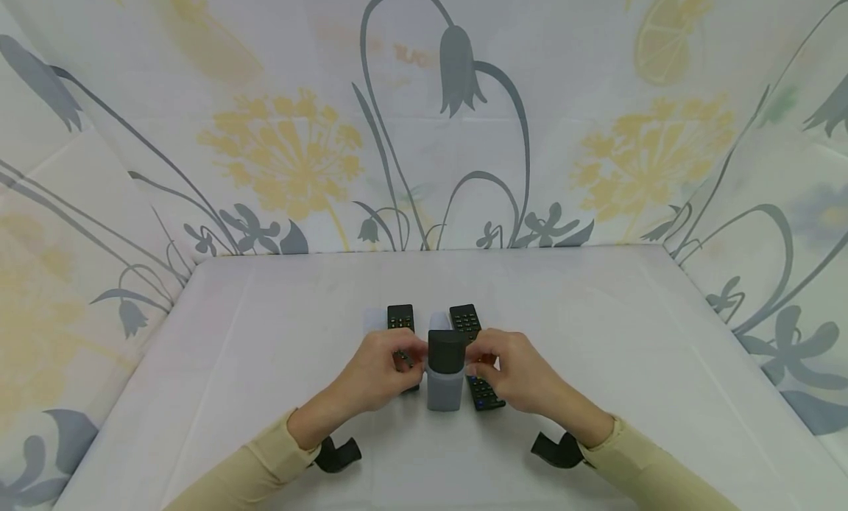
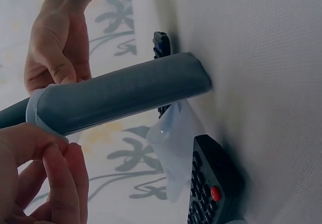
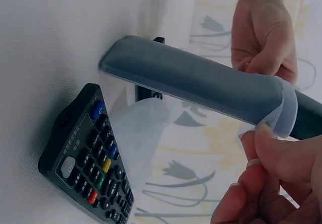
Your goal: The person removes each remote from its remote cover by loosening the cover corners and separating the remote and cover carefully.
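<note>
Upright between the hands stands a black remote control [image 1: 447, 351], its lower part inside a translucent silicone cover [image 1: 444, 393]. My left hand [image 1: 384, 367] pinches the cover's rim on the left side. On the opposite side my right hand [image 1: 513, 369] pinches that rim between thumb and finger. The left wrist view shows the cover's folded rim [image 2: 34, 110] around the remote, with its lower end at the table. In the right wrist view, the cover [image 3: 191, 83] is pulled out slightly at the right fingertips [image 3: 264, 131]. The remote's buttons are not visible.
Two more black remotes lie behind the hands, a left one [image 1: 400, 316] and a right one [image 1: 489, 400] with coloured buttons. Pale translucent covers, one at the left [image 1: 375, 319] and one in the middle [image 1: 439, 320], lie beside them. A floral cloth wall [image 1: 424, 128] borders the white table [image 1: 298, 305].
</note>
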A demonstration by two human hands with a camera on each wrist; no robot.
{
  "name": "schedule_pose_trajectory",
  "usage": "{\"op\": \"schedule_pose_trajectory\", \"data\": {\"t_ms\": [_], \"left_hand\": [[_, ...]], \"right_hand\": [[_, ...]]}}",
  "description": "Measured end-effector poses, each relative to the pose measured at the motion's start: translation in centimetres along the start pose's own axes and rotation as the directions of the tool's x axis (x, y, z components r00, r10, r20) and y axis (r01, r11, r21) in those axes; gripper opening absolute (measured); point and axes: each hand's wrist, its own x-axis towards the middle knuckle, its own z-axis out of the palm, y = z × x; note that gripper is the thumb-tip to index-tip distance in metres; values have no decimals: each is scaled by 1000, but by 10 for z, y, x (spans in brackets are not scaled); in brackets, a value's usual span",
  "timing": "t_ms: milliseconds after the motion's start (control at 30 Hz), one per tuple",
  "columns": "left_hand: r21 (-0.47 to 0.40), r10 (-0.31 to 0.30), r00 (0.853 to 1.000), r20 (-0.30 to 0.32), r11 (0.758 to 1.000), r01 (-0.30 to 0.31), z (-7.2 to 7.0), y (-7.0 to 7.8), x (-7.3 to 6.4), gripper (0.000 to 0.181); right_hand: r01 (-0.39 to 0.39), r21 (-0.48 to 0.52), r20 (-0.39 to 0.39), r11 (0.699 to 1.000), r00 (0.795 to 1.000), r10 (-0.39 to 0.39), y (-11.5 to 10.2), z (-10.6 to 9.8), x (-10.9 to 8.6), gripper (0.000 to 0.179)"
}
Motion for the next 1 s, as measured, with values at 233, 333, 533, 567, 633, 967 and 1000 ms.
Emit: {"op": "schedule_pose_trajectory", "data": {"t_ms": [233, 333, 533, 567, 633, 967, 1000], "left_hand": [[7, 21, 1000, -3, 1000, -21, 3, -1, -2, 22], [6, 44, 999, -11, 999, -44, 4, -3, -2, 21], [16, 60, 998, -8, 998, -60, 6, -7, -3, 22], [19, 51, 999, -2, 998, -51, 6, -8, -3, 22], [27, 27, 1000, 12, 999, -27, 6, -9, -3, 23], [44, 16, 999, 41, 999, -18, 8, -10, -4, 23], [46, 14, 999, 40, 999, -16, 8, -10, -4, 24]], "right_hand": [[15, -2, 15, 1000, 1000, -15, 2, 1, -1, 16], [16, 2, 21, 1000, 1000, -16, 2, 1, 0, 16], [26, -6, 26, 1000, 999, -26, 4, 3, 0, 16], [24, -8, 28, 1000, 999, -23, 4, 3, 0, 16], [17, -8, 36, 1000, 999, -17, 4, 4, 0, 15], [-14, -15, 45, 1000, 999, 15, 4, 7, -3, 15], [-15, -14, 43, 1000, 999, 15, 4, 8, -3, 15]]}}
